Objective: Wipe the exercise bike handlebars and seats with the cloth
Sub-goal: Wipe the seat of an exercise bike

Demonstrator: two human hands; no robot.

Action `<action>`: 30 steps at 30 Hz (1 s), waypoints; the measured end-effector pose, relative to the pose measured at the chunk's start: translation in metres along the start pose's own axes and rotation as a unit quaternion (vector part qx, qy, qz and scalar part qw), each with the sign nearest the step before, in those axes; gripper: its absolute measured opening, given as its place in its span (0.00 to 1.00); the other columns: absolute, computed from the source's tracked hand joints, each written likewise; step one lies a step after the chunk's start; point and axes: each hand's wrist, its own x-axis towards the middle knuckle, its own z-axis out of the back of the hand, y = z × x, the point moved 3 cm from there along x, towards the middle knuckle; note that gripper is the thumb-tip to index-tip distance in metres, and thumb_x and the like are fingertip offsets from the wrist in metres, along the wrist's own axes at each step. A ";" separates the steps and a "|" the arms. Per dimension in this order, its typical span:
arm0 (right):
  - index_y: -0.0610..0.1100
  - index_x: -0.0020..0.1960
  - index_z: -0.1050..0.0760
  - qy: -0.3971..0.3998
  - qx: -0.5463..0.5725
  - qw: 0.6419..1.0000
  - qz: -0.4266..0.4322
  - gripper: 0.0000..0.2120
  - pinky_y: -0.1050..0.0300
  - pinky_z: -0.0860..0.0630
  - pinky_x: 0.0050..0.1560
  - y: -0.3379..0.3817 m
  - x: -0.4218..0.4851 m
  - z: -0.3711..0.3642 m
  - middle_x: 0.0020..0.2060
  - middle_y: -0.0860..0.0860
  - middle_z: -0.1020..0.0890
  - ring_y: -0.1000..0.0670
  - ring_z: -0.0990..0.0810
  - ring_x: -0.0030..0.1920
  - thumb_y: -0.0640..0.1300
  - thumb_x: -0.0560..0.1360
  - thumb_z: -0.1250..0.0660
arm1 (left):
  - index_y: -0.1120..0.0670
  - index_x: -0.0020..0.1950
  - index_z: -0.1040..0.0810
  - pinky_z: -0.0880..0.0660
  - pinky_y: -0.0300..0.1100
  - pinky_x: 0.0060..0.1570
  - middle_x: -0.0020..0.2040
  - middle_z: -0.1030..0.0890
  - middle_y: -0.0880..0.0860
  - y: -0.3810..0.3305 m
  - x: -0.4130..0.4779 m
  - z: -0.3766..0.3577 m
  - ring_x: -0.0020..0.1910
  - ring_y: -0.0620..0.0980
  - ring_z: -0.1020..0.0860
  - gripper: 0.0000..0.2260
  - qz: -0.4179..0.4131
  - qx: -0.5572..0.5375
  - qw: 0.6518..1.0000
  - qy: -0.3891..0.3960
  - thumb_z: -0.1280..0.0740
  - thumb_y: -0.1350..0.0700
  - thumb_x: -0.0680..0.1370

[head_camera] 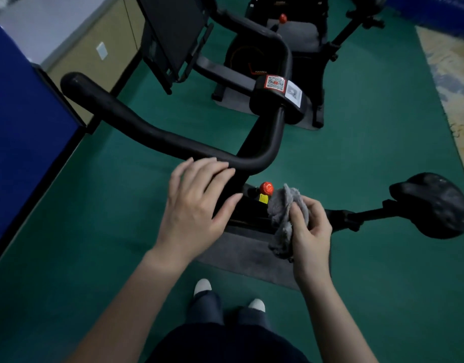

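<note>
Handlebars [152, 132] sweep from upper left to the centre post [267, 137], green floor [356, 153] spreading either side; the seat [432, 205] juts right. Left hand [197, 205], fingers straight, meets the bar's near edge; right hand [309, 231] clutches the grey cloth [283, 213] beside the post.

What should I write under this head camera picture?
Open left hand at the bike's handlebar, right hand gripping a grey cloth, seat off to the right.
</note>
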 end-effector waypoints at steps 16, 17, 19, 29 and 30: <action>0.46 0.49 0.19 -0.075 -0.201 0.975 0.061 0.08 0.71 0.29 0.48 -0.014 -0.011 0.175 0.43 0.54 0.17 0.59 0.21 0.45 0.36 0.75 0.32 | 0.57 0.58 0.21 0.34 0.47 0.63 0.55 0.20 0.51 -0.142 -0.005 -0.085 0.56 0.53 0.24 0.19 -0.093 -0.035 0.980 0.170 0.40 0.45 0.79; 0.46 0.49 0.19 -0.084 -0.208 0.973 0.059 0.08 0.72 0.29 0.48 -0.017 -0.014 0.191 0.43 0.54 0.17 0.60 0.21 0.46 0.36 0.75 0.32 | 0.56 0.59 0.21 0.34 0.48 0.63 0.55 0.20 0.51 -0.155 -0.006 -0.093 0.57 0.52 0.24 0.19 -0.100 -0.037 0.977 0.186 0.41 0.45 0.78; 0.45 0.50 0.18 -0.102 -0.221 0.968 0.057 0.08 0.75 0.31 0.48 -0.022 -0.020 0.223 0.44 0.54 0.18 0.64 0.23 0.46 0.36 0.74 0.32 | 0.56 0.59 0.21 0.34 0.48 0.64 0.55 0.20 0.51 -0.182 -0.010 -0.107 0.57 0.52 0.24 0.19 -0.113 -0.041 0.970 0.211 0.41 0.44 0.78; 0.51 0.47 0.21 -0.179 -0.222 0.958 0.004 0.09 0.69 0.28 0.45 -0.060 -0.059 0.369 0.42 0.58 0.20 0.60 0.22 0.44 0.38 0.75 0.32 | 0.53 0.62 0.23 0.34 0.44 0.60 0.57 0.21 0.48 -0.292 -0.036 -0.167 0.59 0.50 0.25 0.25 -0.154 -0.053 0.933 0.322 0.47 0.40 0.77; 0.51 0.47 0.20 -0.187 -0.225 0.956 -0.004 0.09 0.73 0.30 0.45 -0.064 -0.064 0.381 0.42 0.58 0.20 0.62 0.22 0.45 0.37 0.75 0.32 | 0.53 0.63 0.24 0.33 0.45 0.61 0.58 0.22 0.48 -0.300 -0.039 -0.172 0.60 0.50 0.26 0.27 -0.153 -0.057 0.929 0.331 0.49 0.39 0.76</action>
